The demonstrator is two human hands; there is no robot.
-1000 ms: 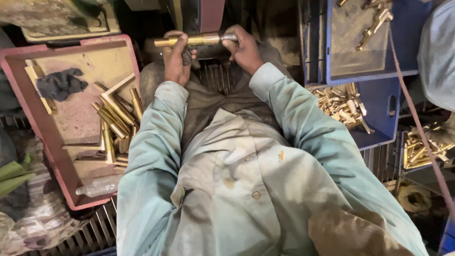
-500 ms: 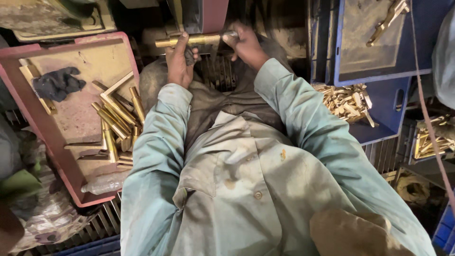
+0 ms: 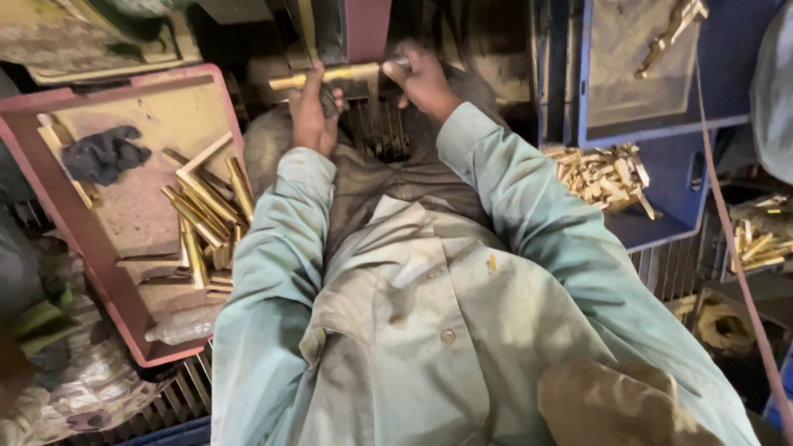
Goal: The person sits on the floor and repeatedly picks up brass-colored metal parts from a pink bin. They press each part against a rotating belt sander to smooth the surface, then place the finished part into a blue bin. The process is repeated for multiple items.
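Both my hands grip one long brass rod (image 3: 347, 76) held level at the top of the view, just under an upright dark red machine part (image 3: 363, 29). My left hand (image 3: 312, 111) closes on the rod's left portion, with a dark rag under the fingers. My right hand (image 3: 423, 78) closes on its right end. My pale green sleeves and shirt fill the lower middle of the view.
A red tray (image 3: 78, 248) on the left holds several brass rods (image 3: 202, 219), a dark cloth (image 3: 103, 153) and a clear bottle (image 3: 178, 325). On the right, blue trays (image 3: 661, 227) hold a heap of small brass pieces (image 3: 603, 175). A metal grille lies below.
My view has shifted slightly, so the hands and rod sit a little higher and to the right. Both hands have stayed closed on the rod.
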